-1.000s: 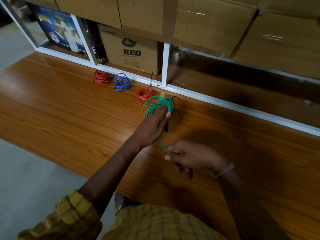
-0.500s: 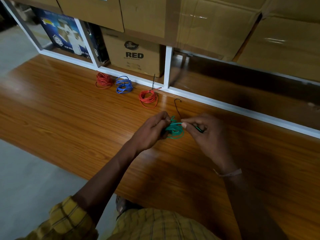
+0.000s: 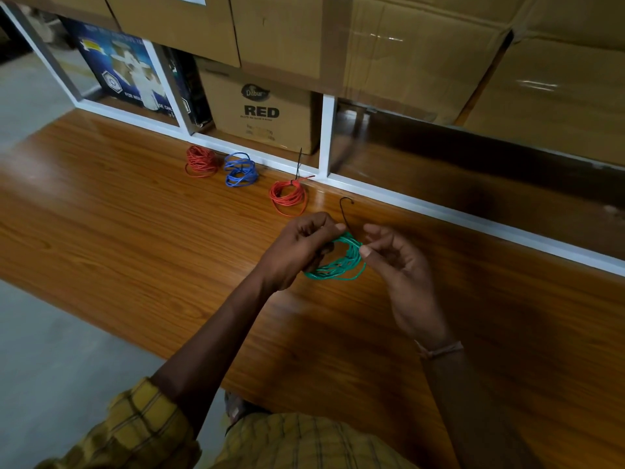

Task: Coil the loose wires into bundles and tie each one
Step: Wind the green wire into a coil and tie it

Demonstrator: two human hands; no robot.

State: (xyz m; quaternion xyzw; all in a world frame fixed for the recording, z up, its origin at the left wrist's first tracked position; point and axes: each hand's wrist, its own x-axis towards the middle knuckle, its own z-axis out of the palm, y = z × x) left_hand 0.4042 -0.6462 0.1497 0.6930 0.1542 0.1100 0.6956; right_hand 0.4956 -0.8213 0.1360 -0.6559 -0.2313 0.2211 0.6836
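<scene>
- Green wire coil [image 3: 338, 264] held just above the wooden table [image 3: 135, 238], between both hands, near the middle of the view.
- Left hand [image 3: 297, 248] curled around the coil's left side, fingers closed over the strands.
- Right hand [image 3: 395, 262] at the coil's right edge, thumb and forefinger pinching the strands there, other fingers loosely bent.
- Thin black tie [image 3: 345, 211] rising from between the hands, hooked at its top; which hand grips it cannot be told.
- Farther back on the table, near the white shelf frame [image 3: 326, 137]: red bundle with black tie [image 3: 288, 197], blue bundle [image 3: 240, 169], second red bundle [image 3: 201, 161], all well apart from the hands.
- Cardboard box marked RED [image 3: 260, 113] on the shelf behind.
</scene>
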